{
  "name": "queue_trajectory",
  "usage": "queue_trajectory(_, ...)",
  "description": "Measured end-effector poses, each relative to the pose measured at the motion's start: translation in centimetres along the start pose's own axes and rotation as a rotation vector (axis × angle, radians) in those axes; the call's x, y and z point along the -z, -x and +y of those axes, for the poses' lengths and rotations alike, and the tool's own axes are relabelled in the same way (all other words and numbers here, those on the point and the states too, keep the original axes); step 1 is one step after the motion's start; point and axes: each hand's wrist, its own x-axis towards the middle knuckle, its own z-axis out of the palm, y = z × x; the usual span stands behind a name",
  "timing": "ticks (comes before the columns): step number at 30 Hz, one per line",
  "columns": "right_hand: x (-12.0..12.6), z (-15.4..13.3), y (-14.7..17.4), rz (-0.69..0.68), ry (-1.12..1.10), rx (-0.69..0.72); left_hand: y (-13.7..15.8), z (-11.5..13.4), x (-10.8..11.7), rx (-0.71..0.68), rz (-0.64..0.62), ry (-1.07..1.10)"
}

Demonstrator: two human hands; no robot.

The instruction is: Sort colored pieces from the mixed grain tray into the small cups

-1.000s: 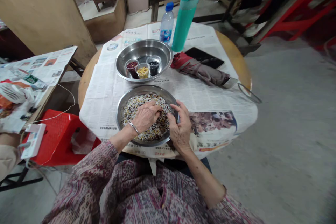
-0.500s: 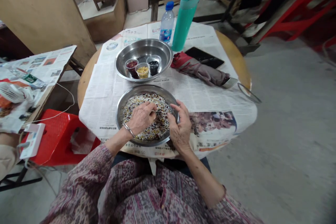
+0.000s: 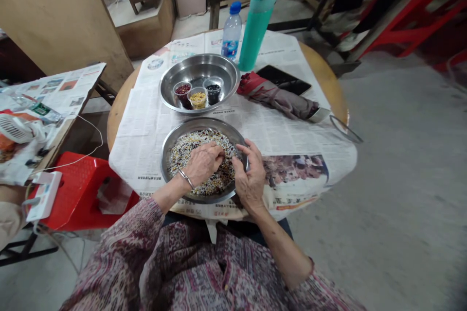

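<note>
A steel bowl (image 3: 165,155) close to my body holds a mix of small white, yellow and dark grains or beads (image 3: 188,143). Over the middle of this mix is my left hand (image 3: 206,163), a metal bangle on its wrist; its fingers are curled together and their tips are hidden, so what they pinch cannot be made out. My right hand (image 3: 251,175) rests at the bowl's right rim, thumb and fingers apart over the edge. Behind stands a second steel bowl (image 3: 222,70) with a cup of red pieces (image 3: 183,92), a cup of yellow pieces (image 3: 197,99) and a cup of black pieces (image 3: 213,91).
Newspaper (image 3: 142,131) covers the round table. A water bottle (image 3: 231,34), a tall green bottle (image 3: 258,26), a folded umbrella (image 3: 277,97) and a dark flat device (image 3: 286,79) stand or lie at the back. On the left, a red stool (image 3: 80,194) carries a power strip (image 3: 44,197).
My left hand has shifted slightly to the right over the grains, its fingers now more turned under. My right hand has stayed at the rim.
</note>
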Motion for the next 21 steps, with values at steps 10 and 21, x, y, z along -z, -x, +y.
queue_trajectory(10,0.05,0.14,-0.03,-0.008,0.005,0.013,0.64,-0.63,0.42,0.021,0.094,0.042)
queue_trajectory(21,0.04,0.06,-0.03,0.003,-0.003,0.018,0.16,0.12,0.51,-0.003,-0.032,-0.109)
